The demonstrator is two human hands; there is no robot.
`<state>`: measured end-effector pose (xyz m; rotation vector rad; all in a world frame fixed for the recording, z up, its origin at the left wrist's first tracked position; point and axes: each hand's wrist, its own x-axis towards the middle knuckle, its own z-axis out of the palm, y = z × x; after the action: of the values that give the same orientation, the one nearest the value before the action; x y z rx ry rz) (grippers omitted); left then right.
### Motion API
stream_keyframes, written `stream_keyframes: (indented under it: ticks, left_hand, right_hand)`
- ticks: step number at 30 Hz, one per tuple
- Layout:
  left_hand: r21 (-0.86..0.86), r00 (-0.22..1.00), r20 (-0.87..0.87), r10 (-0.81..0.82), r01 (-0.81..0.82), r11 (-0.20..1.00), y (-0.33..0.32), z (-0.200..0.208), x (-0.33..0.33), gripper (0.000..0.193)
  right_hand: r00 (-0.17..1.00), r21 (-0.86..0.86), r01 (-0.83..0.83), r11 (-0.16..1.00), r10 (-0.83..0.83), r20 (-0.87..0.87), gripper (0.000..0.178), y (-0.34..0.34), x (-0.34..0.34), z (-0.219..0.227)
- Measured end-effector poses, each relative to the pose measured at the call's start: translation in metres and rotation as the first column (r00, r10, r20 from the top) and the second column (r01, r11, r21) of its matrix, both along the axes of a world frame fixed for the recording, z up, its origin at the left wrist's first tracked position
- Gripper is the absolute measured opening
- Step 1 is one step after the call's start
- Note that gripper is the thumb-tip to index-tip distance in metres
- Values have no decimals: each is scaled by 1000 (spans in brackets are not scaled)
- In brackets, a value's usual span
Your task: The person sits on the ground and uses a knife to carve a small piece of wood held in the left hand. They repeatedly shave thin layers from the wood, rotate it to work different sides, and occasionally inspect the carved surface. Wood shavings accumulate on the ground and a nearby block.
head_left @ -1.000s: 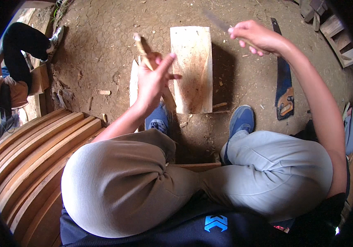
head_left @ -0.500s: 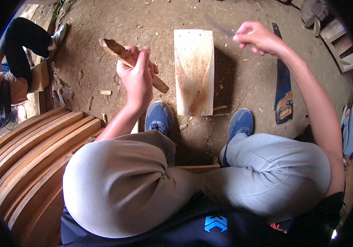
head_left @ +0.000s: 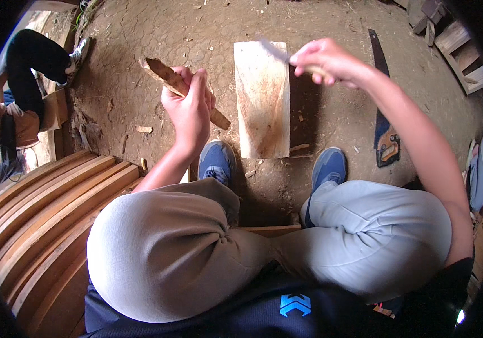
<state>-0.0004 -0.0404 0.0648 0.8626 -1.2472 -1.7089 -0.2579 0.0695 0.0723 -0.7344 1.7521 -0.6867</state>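
Observation:
My left hand (head_left: 188, 104) is closed round a rough strip of wood (head_left: 162, 72), which slants from upper left to lower right with its far end jagged. In my right hand (head_left: 328, 62) is a knife (head_left: 275, 52); its light handle shows under my fingers and its blade, a little blurred, points left. The blade passes over the far right part of a pale wooden block (head_left: 263, 107) standing on the ground between my feet. I cannot tell whether blade and block touch. The strip stays apart from the block, to its left.
A handsaw (head_left: 385, 107) lies on the ground to the right. Several planks (head_left: 55, 197) are stacked at my left. Another person's leg (head_left: 36, 53) shows at the far left. A wooden frame (head_left: 466, 59) stands at the far right, and wood chips (head_left: 144, 129) litter the ground.
My right hand has moved left and slightly down, bringing the knife from right of the block to over its far end. The left hand with the wood strip has barely moved.

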Motion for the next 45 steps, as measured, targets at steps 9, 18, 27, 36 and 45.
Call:
stream_keyframes:
  ticks: [9,18,27,36,45]
  left_hand:
    - [6,999,19,-27,26,1000,4,-1,-2,24]
    - [-15,998,34,-56,56,998,7,-1,-1,24]
    - [9,997,50,-59,58,998,10,-2,-4,24]
    - [-10,998,52,-46,46,999,10,-3,-3,24]
    - [-19,998,63,-10,12,1000,10,-3,-5,25]
  right_hand:
    - [981,45,-192,980,191,42,31,6,-14,32]
    - [965,-31,75,997,-80,-249,30,18,-52,12]
    - [965,96,-260,961,262,-8,30,21,-24,22]
    - [920,-41,-59,997,39,-391,35,31,-74,24]
    - [885,186,-465,865,461,67,33,20,12,22]
